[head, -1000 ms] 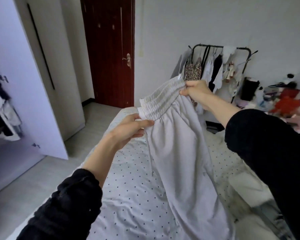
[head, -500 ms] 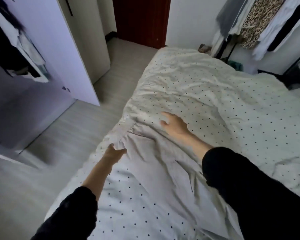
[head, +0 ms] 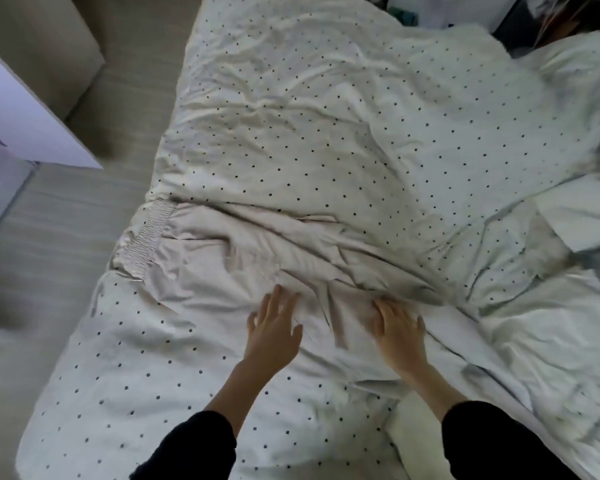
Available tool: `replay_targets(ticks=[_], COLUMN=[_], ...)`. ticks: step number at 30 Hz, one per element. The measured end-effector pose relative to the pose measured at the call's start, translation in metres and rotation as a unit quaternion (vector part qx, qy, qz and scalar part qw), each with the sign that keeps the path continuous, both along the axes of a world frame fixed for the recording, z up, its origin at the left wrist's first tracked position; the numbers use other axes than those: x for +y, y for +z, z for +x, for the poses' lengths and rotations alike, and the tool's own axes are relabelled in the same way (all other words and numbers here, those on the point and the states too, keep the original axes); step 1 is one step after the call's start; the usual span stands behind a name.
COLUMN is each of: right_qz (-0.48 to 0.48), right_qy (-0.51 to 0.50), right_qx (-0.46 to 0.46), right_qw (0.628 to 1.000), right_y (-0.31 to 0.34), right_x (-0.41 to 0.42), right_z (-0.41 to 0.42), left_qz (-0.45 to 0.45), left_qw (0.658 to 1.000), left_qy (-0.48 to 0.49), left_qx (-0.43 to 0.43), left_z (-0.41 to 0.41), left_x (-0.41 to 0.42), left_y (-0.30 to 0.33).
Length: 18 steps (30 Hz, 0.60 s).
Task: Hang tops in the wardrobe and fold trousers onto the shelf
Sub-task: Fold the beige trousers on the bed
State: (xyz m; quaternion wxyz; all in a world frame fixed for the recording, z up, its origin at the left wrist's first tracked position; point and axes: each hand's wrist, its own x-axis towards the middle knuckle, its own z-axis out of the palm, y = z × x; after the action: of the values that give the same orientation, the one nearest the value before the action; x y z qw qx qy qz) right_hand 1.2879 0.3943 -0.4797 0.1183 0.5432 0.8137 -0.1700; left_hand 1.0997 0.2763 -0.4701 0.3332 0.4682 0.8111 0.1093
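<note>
The pale trousers (head: 264,258) are being laid crumpled across the dotted bed (head: 326,126), waistband at its left edge. They are being pressed flat by the left hand (head: 274,332) and right hand (head: 399,332), fingers spread.

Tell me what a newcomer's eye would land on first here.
Two bare hands, the left hand and right hand, lie flat on pale trousers spread across the bed. The trousers' ruched waistband sits at the bed's left edge, on a polka-dot duvet that fills most of the view.
</note>
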Motion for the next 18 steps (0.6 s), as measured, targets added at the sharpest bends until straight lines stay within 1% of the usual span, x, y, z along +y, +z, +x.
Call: replay_targets(ticks=[2, 5, 7, 9, 10, 12, 16, 18], right_qz=[-0.023, -0.055, -0.077, -0.079, -0.075, -0.076, -0.116, -0.133], right_qy=[-0.016, -0.059, -0.054, -0.045, -0.049, -0.06, -0.065, -0.056], right_qx=[-0.047, -0.094, -0.13, -0.132, -0.113, -0.093, -0.128, -0.138], right_qw=[0.998, 0.992, 0.987, 0.987, 0.99, 0.991, 0.983, 0.98], right_y=[-0.008, -0.017, -0.02, -0.023, -0.026, -0.033, -0.046, -0.057], right_x=[0.008, 0.016, 0.015, 0.01, 0.008, 0.005, 0.007, 0.011], right_z=[0.03, 0.086, 0.118, 0.145, 0.164, 0.202, 0.266, 0.31], left_qz=[0.017, 0.026, 0.043, 0.034, 0.019, 0.011, 0.024, 0.027], left_qw=[0.998, 0.987, 0.968, 0.95, 0.942, 0.929, 0.902, 0.892], left_qy=[-0.043, -0.122, -0.195, -0.248, -0.267, -0.301, -0.359, -0.388], left_qx=[0.049, 0.105, 0.151, 0.188, 0.202, 0.216, 0.241, 0.229], left_z=[0.017, 0.057, 0.082, 0.104, 0.12, 0.16, 0.233, 0.282], left_x=[0.012, 0.04, 0.054, 0.061, 0.066, 0.079, 0.095, 0.104], left_y=[0.005, 0.007, 0.007, -0.002, -0.006, -0.016, -0.031, -0.046])
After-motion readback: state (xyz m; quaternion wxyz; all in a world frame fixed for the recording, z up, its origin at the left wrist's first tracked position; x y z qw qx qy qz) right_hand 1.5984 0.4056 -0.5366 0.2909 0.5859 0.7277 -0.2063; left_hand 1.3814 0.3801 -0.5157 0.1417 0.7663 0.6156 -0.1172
